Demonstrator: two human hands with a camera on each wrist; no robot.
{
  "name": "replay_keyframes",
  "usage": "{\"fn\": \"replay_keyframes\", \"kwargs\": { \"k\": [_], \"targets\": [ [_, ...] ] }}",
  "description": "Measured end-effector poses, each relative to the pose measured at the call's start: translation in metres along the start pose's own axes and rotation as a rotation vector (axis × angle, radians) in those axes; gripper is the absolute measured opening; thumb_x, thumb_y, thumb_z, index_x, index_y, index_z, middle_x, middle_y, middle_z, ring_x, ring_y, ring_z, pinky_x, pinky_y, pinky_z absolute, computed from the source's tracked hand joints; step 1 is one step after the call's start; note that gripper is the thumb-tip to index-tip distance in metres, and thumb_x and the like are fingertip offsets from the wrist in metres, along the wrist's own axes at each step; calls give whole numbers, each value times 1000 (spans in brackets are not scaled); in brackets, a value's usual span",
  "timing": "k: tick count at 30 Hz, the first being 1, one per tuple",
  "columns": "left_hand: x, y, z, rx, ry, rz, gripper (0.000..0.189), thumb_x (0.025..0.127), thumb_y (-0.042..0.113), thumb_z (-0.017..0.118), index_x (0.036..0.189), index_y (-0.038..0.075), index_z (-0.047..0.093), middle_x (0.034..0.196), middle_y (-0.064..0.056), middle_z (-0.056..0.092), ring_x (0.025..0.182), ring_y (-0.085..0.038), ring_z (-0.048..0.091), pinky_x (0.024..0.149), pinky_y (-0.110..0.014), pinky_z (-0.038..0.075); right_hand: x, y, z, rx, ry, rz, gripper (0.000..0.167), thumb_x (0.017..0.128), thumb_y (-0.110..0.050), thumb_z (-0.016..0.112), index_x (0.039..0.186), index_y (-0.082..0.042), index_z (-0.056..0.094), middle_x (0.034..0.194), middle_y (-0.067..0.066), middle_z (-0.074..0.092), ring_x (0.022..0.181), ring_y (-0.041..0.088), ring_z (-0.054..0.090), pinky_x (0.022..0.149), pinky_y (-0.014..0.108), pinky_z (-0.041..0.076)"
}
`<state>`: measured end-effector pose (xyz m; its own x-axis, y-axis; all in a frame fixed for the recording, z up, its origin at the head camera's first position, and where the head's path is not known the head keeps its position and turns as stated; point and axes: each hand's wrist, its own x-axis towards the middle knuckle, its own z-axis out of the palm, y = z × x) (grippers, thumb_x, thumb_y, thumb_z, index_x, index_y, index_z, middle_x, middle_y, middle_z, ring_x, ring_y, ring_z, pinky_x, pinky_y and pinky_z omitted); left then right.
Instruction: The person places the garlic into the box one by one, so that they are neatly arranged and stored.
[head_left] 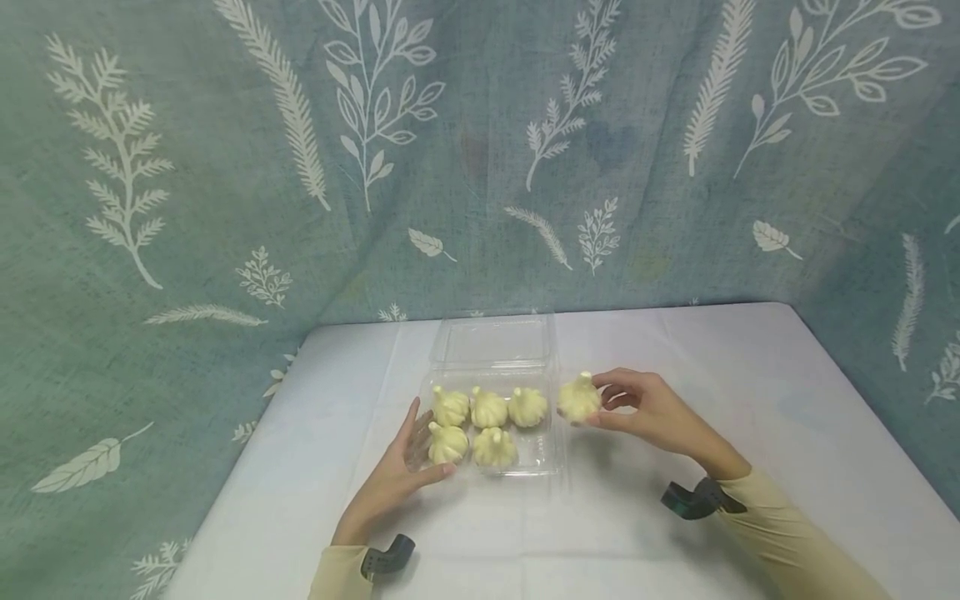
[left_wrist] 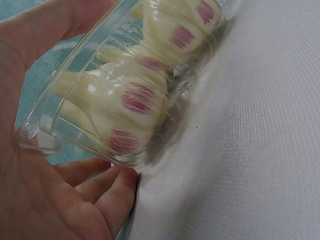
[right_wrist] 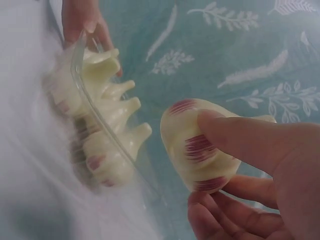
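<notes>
My right hand (head_left: 637, 407) pinches a pale garlic bulb (head_left: 579, 398) between thumb and fingers, just to the right of a clear plastic clamshell container (head_left: 536, 454). In the right wrist view the held garlic bulb (right_wrist: 197, 145) shows purple streaks on its underside. At the container's left front corner, my left hand (head_left: 397, 471) holds the box, thumb along the front and fingers at the left side. Several garlic bulbs sit inside in two rows, among them one at the front middle (head_left: 494, 448). The front right spot of the box holds no bulb.
The container's transparent lid (head_left: 495, 342) lies folded back behind the base. A white cloth (head_left: 637, 533) covers the table. Grey-green leaf-print fabric (head_left: 480, 167) hangs behind and at both sides. Dark bands (head_left: 701, 500) are worn on both wrists.
</notes>
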<state>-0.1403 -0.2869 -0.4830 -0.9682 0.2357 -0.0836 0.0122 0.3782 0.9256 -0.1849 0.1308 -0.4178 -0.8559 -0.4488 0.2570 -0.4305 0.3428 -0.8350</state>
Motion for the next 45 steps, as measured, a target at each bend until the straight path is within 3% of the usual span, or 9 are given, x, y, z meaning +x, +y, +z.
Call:
{"fn": "replay_keyframes", "kwargs": {
  "k": [9, 18, 25, 31, 35, 45],
  "targets": [
    [1, 3, -1, -7, 2, -7, 123, 87, 27, 84, 167, 25, -9, 175, -18, 11, 159, -47, 18, 129, -60, 25, 7, -2, 10, 40, 8, -28, 39, 84, -10, 85, 121, -1, 73, 110, 12, 75, 93, 14, 70, 88, 29, 65],
    [0, 0, -1, 1, 3, -7, 123, 87, 28, 84, 167, 26, -9, 175, -19, 11, 158, -47, 18, 128, -61, 25, 12, -7, 19, 19, 5, 4, 44, 82, -15, 88, 121, -1, 73, 111, 12, 76, 94, 16, 71, 90, 30, 65],
    [0, 0, -1, 3, 5, 3, 122, 87, 27, 83, 167, 25, -9, 174, -19, 12, 158, -48, 19, 128, -62, 26, 15, -6, 26, 2, 0, -25, 42, 81, -14, 88, 119, -1, 75, 106, 10, 77, 91, 24, 71, 87, 38, 67],
    [0, 0, 0, 4, 7, -4, 122, 87, 28, 83, 167, 25, -9, 175, -18, 12, 159, -46, 18, 129, -60, 25, 17, -8, 31, -34, -14, -21, 42, 81, -17, 88, 120, -4, 75, 106, 7, 77, 90, 20, 70, 86, 35, 66],
    [-1, 0, -1, -2, 6, -2, 122, 87, 28, 83, 167, 26, -9, 175, -18, 12, 159, -46, 18, 129, -59, 25, 18, -10, 35, -56, -28, -19, 41, 82, -19, 88, 120, -6, 76, 106, 5, 78, 89, 20, 69, 85, 41, 66],
    [-1, 1, -1, -32, 4, 7, 123, 87, 26, 84, 167, 26, -9, 175, -18, 11, 159, -44, 18, 130, -56, 24, 21, -12, 44, -98, -47, -7, 39, 81, -20, 87, 117, -10, 77, 92, 3, 74, 85, 19, 66, 78, 41, 64]
  ]
}}
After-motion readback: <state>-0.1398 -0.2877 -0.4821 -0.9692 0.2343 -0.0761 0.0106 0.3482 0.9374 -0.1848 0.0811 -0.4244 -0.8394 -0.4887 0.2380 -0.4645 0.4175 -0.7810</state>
